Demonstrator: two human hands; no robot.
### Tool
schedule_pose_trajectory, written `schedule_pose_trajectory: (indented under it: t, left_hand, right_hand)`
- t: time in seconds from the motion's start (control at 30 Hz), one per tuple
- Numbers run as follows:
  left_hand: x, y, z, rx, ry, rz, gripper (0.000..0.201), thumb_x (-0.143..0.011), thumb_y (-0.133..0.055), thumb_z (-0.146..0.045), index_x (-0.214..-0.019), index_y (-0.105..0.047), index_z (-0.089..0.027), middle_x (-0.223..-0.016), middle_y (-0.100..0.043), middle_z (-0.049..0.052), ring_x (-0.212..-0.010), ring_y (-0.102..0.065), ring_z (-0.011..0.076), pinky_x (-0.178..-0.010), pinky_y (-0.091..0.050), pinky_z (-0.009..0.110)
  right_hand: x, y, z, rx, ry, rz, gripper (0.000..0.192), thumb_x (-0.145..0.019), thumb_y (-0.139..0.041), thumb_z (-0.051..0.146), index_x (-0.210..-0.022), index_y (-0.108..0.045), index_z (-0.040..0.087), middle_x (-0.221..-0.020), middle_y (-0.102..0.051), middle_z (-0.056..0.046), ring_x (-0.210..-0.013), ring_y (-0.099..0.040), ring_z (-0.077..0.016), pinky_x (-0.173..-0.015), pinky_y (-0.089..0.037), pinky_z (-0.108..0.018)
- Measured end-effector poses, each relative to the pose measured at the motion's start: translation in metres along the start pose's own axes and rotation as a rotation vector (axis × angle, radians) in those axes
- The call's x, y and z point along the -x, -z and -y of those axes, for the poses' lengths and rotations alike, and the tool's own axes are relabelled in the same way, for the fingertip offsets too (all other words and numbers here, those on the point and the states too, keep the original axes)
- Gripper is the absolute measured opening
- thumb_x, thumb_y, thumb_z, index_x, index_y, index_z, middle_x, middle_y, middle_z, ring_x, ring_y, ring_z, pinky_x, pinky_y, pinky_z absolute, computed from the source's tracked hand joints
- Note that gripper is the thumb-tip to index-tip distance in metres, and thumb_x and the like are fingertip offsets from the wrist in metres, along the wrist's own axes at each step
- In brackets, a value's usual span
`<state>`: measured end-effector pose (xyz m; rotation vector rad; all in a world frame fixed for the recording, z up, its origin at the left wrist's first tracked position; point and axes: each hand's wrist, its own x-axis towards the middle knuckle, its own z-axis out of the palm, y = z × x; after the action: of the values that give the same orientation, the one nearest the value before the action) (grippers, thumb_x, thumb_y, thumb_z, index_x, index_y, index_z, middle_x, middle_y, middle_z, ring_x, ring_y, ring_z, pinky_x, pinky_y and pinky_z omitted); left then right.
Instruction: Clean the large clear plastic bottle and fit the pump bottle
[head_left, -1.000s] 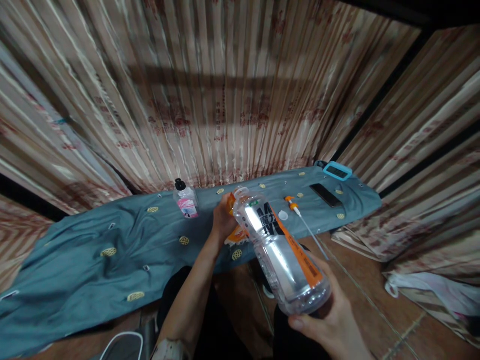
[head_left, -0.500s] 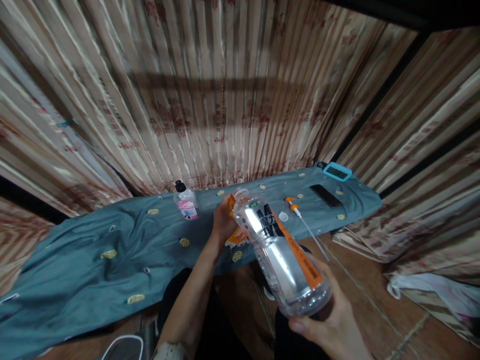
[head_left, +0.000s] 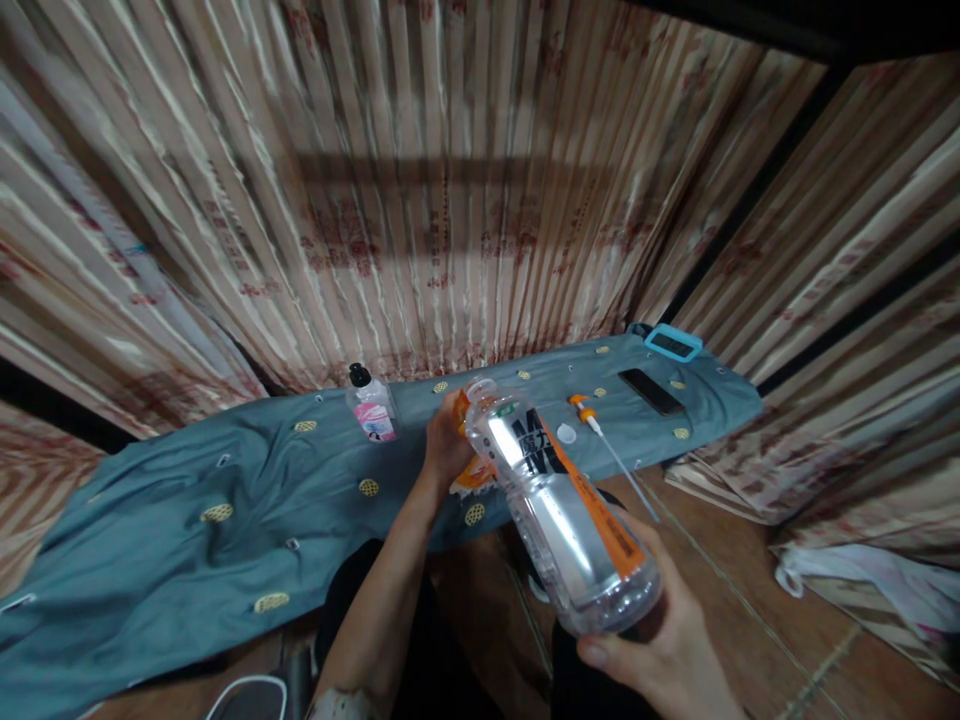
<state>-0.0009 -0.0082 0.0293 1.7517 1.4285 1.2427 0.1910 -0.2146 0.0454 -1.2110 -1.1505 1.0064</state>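
My right hand (head_left: pixel 664 630) is wrapped round the base of a large clear plastic bottle (head_left: pixel 551 505) with a silver and orange label. The bottle is tilted, its uncapped neck pointing up and away to the left. Behind that neck, my left hand (head_left: pixel 445 440) grips an orange container (head_left: pixel 475 474), mostly hidden by the bottle and my fingers. Whether the two mouths touch I cannot tell. To the right, an orange-topped pump (head_left: pixel 587 413) with a long white tube lies on the cloth, beside a small white cap (head_left: pixel 566 433).
A small clear bottle (head_left: pixel 372 405) with a black cap and pink label stands on the left of the blue-green cloth (head_left: pixel 330 500). At the right end are a black phone (head_left: pixel 651 391) and a blue-framed digital clock (head_left: pixel 673 343). Patterned curtains (head_left: pixel 450 200) hang close behind.
Almost nothing differs. Both hands keep their hold and the tilted bottle stays in nearly the same place; the view shifts very slightly.
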Motion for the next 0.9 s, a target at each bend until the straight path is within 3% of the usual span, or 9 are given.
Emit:
schedule_pose_trajectory:
  t: [0.23,0.6,0.9]
  left_hand:
    - [0.0002,0.0003,0.0012,0.002,0.011,0.000,0.036,-0.078,-0.070,-0.032,-0.111,-0.064,-0.022,-0.107,-0.077,0.007,-0.101,-0.073,0.0287,-0.089,-0.058,0.038]
    - [0.0006,0.0006,0.0000,0.003,0.005,0.007,0.040,-0.078,-0.069,-0.033,-0.116,-0.063,-0.020,-0.115,-0.076,0.009,-0.106,-0.072,0.0298,-0.092,-0.057,0.040]
    - [0.0000,-0.0009,0.0024,-0.012,-0.013,-0.008,0.040,-0.078,-0.069,-0.030,-0.116,-0.063,-0.018,-0.112,-0.077,0.010,-0.103,-0.073,0.0285,-0.090,-0.058,0.040]
  right_hand:
    - [0.0011,-0.0078,0.0057,-0.036,-0.011,-0.088,0.094,-0.047,-0.099,0.046,-0.129,-0.060,0.024,-0.118,-0.078,-0.007,-0.107,-0.076,-0.0270,-0.088,-0.060,-0.024]
    - [-0.0011,-0.0078,0.0065,-0.038,0.015,-0.076,0.091,-0.049,-0.100,0.042,-0.129,-0.061,0.025,-0.116,-0.079,-0.004,-0.105,-0.077,-0.0215,-0.086,-0.057,-0.016]
    - [0.0037,-0.0026,-0.0018,-0.002,-0.037,-0.034,0.096,-0.053,-0.098,0.047,-0.136,-0.056,0.025,-0.126,-0.075,-0.007,-0.113,-0.073,-0.0270,-0.093,-0.058,-0.025]
